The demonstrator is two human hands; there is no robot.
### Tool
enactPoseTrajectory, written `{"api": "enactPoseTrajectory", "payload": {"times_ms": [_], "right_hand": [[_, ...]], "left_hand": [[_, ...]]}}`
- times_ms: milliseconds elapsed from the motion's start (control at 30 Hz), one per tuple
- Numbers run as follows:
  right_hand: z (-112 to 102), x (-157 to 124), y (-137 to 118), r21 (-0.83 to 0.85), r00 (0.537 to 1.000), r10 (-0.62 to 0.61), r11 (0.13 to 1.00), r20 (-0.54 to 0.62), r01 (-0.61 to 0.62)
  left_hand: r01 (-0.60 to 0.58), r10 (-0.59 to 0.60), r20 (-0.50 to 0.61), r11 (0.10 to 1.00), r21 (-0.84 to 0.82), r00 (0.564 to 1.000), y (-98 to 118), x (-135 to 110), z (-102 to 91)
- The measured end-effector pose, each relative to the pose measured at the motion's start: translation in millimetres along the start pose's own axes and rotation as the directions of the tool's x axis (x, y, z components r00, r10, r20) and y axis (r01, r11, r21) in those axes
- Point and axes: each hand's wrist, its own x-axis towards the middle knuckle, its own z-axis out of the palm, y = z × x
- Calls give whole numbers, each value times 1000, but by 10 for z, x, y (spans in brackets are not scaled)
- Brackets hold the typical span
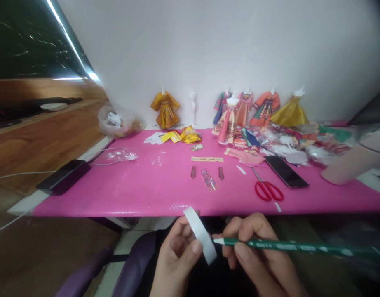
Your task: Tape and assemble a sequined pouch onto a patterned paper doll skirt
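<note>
Off the counter's (131, 194) near edge, my left fingers (190, 256) grip a white tape roll (200, 235), seemingly steadying it beside the green pencil (279, 245) my right fingers (243, 252) pinch.

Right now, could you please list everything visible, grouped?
Wall: one, white, back
Table: one, pink, centre
Dressed mannequins: at least six, mixed, rear
Bare mannequin: one, white, rear
Fabric pile: one, mixed, right
Plastic: uncounted, transparent, left
Box: one, black, left
Woodwork: uncounted, brown, left
Phone: one, black, right
Scissors: one, red, right
Cylinder: one, pinkish, right
Trimmings: many, mixed, tabletop
Band: one, white, left hand
Writing tool: one, green, right hand
Left hand: one, lower centre
Right hand: one, lower right
</note>
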Motion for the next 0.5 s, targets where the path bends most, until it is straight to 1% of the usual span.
{"api": "enactPoseTrajectory", "payload": {"times_ms": [67, 267, 500], "right_hand": [[2, 0, -12, -38, 999, -32, 999, -4, 32], [-2, 34, -36, -172, 993, -112, 978, 49, 119], [12, 36, -50, -261, 984, -174, 949, 41, 179]], "left_hand": [[-5, 6, -23, 1000, 25, 1000, 25, 0, 15], [-19, 19, 3, 999, 31, 1000, 15, -36, -3], [-24, 26, -26, 998, 54, 999, -5, -13, -20]]}}
